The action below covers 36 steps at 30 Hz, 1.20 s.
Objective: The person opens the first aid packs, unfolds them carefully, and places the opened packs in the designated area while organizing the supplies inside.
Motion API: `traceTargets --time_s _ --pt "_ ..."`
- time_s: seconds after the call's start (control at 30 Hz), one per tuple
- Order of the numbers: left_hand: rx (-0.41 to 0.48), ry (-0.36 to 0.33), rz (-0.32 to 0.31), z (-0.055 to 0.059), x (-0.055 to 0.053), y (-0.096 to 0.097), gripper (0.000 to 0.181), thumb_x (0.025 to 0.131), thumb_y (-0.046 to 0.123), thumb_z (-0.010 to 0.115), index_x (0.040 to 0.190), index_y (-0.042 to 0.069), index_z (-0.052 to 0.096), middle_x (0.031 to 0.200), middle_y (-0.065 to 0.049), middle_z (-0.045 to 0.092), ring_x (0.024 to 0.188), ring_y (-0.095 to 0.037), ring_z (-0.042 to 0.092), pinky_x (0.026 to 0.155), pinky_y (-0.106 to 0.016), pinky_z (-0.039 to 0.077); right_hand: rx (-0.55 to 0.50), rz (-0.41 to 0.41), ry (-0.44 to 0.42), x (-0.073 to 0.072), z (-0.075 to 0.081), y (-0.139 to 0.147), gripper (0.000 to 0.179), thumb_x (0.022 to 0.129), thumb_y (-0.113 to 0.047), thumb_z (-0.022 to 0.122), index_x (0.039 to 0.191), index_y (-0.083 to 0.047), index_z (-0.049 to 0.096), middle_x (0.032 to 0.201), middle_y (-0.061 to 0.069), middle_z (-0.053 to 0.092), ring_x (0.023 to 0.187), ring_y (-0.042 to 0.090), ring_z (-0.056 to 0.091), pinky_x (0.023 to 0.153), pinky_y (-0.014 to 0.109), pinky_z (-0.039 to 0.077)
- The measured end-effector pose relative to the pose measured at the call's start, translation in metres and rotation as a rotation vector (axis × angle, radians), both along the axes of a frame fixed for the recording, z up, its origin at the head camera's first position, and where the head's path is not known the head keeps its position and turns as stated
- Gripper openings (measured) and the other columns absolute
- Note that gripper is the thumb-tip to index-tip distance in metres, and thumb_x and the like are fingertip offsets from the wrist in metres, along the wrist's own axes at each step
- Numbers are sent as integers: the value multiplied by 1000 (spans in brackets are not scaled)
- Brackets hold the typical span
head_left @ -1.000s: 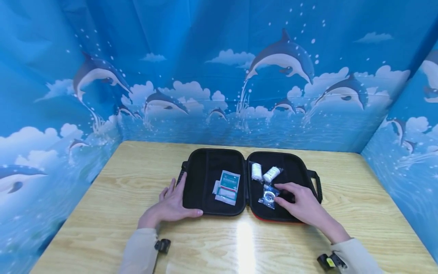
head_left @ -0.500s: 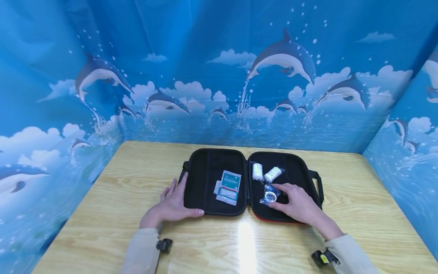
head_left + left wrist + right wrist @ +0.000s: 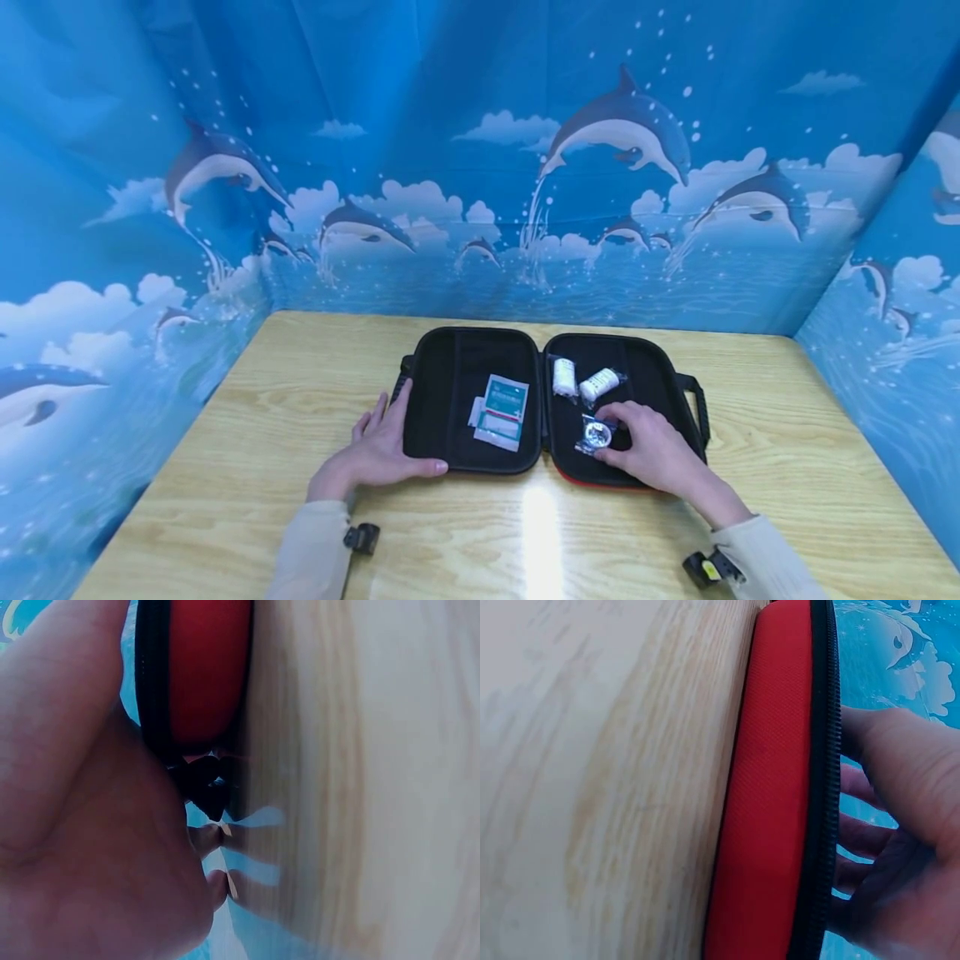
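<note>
Our right hand [image 3: 654,446] pinches a small clear packet [image 3: 597,435] with a silvery ring inside, thumb at its six o'clock and fingertip at twelve, a hold that seems meant to control it without crushing it. The packet lies in the right half of our opened black-lined case [image 3: 427,400]. From it, one white roll [image 3: 599,384] sits at twelve o'clock and another white roll [image 3: 564,377] at eleven, leaning close together, perhaps so they share little room.

Between nine and ten o'clock, in the left half, a green-and-white sachet [image 3: 504,404] overlaps a small white slip [image 3: 477,411]. Our left hand [image 3: 378,446] is spread and grips nothing, resting round that half from seven to nine o'clock, probably to steady the case. A handle [image 3: 692,398] juts out at two. Beneath everything is the wooden table [image 3: 450,542]; beyond, at twelve, hangs a dolphin curtain [image 3: 480,83].
</note>
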<state>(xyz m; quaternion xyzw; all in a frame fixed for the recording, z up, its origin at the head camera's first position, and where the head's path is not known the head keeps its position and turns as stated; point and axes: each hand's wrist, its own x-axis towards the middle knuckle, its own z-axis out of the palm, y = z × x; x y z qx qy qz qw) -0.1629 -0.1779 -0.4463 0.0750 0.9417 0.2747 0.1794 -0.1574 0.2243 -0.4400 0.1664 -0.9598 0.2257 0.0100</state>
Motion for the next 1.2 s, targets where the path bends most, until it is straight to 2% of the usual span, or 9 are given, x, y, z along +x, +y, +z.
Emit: traceTargets --time_s 0.2,0.43,0.8,1.03,1.1,1.2 --pt "-6 7 3 -1 0 0 140 72 71 79 165 19 -11 174 -15 4 160 -42 -4 123 -67 5 -41 -1 30 4 -2 1 38 77 -21 90 110 -15 71 103 -1 67 92 17 63 77 37 54" --pt "-10 8 3 0 0 0 140 72 71 79 165 19 -11 174 -15 5 160 -42 -2 122 -69 6 -113 -14 98 6 -4 8 37 77 -15 90 110 -13 74 102 -1 68 86 13 61 70 25 50" --pt "-18 2 11 -1 0 0 140 71 72 79 165 20 -10 174 -15 4 160 -42 -2 122 -69 6 -136 -42 209 15 -8 23 35 75 -13 89 107 -15 75 98 -3 70 83 12 60 61 21 42" --pt "-23 3 14 -1 0 1 140 71 73 79 165 19 -10 174 -15 4 160 -42 -2 122 -70 6 -128 -57 256 19 -3 38 36 74 -8 88 107 -13 75 100 1 72 83 16 63 57 21 41" --pt "-22 3 14 -1 1 1 140 71 72 79 165 19 -10 174 -15 4 160 -42 -2 122 -70 6 -113 -64 275 19 -1 44 36 75 -8 88 108 -13 75 101 2 72 84 18 64 59 23 44" --pt "-18 3 15 0 1 1 140 71 72 79 165 19 -10 174 -15 3 160 -42 -2 122 -70 5 -85 -82 301 18 2 52 36 76 -10 88 109 -12 74 104 4 74 87 22 68 67 34 51"
